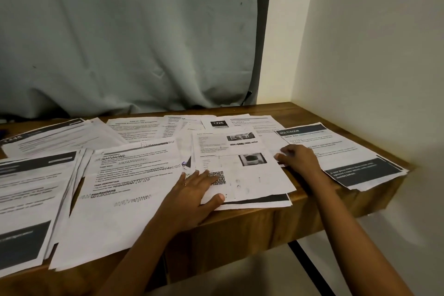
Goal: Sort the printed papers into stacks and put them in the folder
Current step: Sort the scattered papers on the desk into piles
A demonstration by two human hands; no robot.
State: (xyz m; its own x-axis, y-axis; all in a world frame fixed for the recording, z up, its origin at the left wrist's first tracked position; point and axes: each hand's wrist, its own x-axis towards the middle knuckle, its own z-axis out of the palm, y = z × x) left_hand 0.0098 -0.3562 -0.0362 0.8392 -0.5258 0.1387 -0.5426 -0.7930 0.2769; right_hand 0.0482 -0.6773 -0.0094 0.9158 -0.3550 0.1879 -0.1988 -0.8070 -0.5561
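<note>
Flat-fingered left hand [192, 196] presses photo sheet [252, 180]; right hand [300, 163] curls at its edge (grip unclear).

A table [312, 113] stands before a curtain [120, 31], with a wall [360, 31] on its right. Printed papers overlap across it. The QR-code sheet [249, 175] tops a stack at the near centre. The left hand [192, 192] lies on its near-left corner and the right hand [300, 158] at its right edge. The MULTI-ROOM stack [336, 149] lies right of it, the sheet marked 1226 [218, 124] behind, and a text sheet [125, 187] left.

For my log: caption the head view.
Left hand and right hand touch a printed sheet among papers spread across a wooden table.
</note>
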